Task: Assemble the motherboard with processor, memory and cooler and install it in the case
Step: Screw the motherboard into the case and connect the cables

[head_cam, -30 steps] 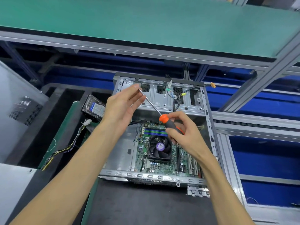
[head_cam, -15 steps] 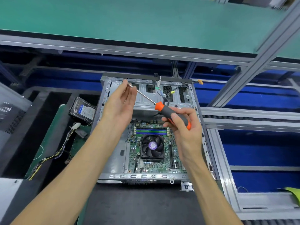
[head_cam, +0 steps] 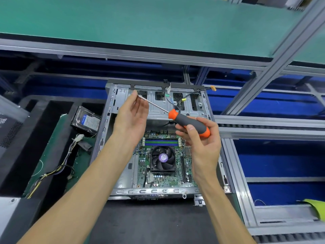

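Head view: open grey metal computer case (head_cam: 112,110) lies flat on the dark counter (head_cam: 149,221), its rim walls boxing in one green motherboard (head_cam: 168,175) with one black cooler fan (head_cam: 162,158) and a row of memory slots (head_cam: 161,142); bare floor of the case stays free left of the board. One hard drive (head_cam: 87,120) lies outside, left. Right hand (head_cam: 200,138) grips one orange-and-grey screwdriver (head_cam: 189,123); left hand (head_cam: 131,118), fingers nearly straight, touches its tip.
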A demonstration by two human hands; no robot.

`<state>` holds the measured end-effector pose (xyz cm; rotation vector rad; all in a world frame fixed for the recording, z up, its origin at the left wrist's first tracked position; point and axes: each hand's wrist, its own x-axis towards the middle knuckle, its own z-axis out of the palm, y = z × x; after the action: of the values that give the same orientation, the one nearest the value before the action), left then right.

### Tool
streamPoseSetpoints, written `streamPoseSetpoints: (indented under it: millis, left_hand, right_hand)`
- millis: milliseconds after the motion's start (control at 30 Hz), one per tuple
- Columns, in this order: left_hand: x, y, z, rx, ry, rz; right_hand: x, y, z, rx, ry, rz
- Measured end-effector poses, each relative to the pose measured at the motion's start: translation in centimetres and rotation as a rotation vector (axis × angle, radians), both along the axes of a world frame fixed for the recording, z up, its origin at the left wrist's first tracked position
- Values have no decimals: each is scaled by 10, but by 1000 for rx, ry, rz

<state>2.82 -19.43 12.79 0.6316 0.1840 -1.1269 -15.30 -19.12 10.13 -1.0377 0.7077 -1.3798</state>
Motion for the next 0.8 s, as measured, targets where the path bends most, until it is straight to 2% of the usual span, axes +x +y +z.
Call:
streamPoseSetpoints:
  millis: [233, 400, 533, 633, 700, 733, 800]
  left_hand:
    - [-1, -1, -1, -13, 7, -10]
    - [-2, 2, -3, 9, -36, -108]
    - [-4, 9, -9, 5, 17, -203]
    - [-5, 13, -18, 77, 17, -284]
    - [-7, 15, -25, 159, -161, -403]
    - [-10, 16, -29, 212, -344, -490]
    - [-18, 17, -37, 319, -854, -652]
  right_hand:
    - [2, 7, -1, -40, 26, -29]
    - [-5, 3, 4, -42, 28, -70]
    - [-14, -2, 9, -60, 22, -115]
    - [-20, -7, 17, -98, 43, -169]
    - [-27, -13, 24, -141, 91, -207]
    - [-31, -16, 28, -163, 116, -217]
    - [-39, -21, 36, -207, 164, -217]
